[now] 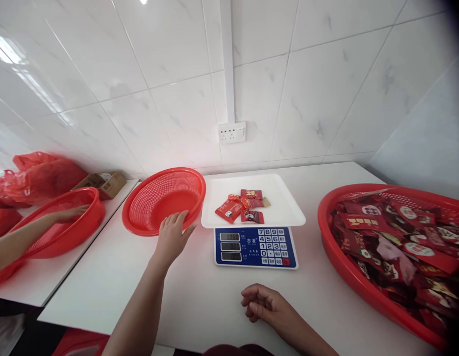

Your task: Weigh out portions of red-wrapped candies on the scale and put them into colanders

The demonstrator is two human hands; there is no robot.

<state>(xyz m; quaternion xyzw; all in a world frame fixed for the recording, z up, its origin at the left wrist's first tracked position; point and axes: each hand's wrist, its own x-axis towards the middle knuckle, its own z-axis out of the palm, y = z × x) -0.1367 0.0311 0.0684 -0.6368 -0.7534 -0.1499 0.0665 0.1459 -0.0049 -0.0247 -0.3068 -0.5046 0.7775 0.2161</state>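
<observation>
Across the white table (200, 296), I see a packet-filled red basket (335, 249) at right and another red basket (131, 217) at left. Between them, the scale (237, 252) carries a white tray (285, 207). My left hand (172, 236) is spread at the left basket's near rim; my right hand (262, 302) curls loosely nearer me, fingertip contact unclear. Small red packets (229, 210) lie on the tray.

The one view looks from the person's head, above and behind the left grip (172, 236) and right grip (262, 304), facing forward and down over the table (203, 301) to the tiled wall (177, 109) beyond them. It is close enough that both forearms enter from the bottom edge, yet wide, reaching well to either side of the grips.
</observation>
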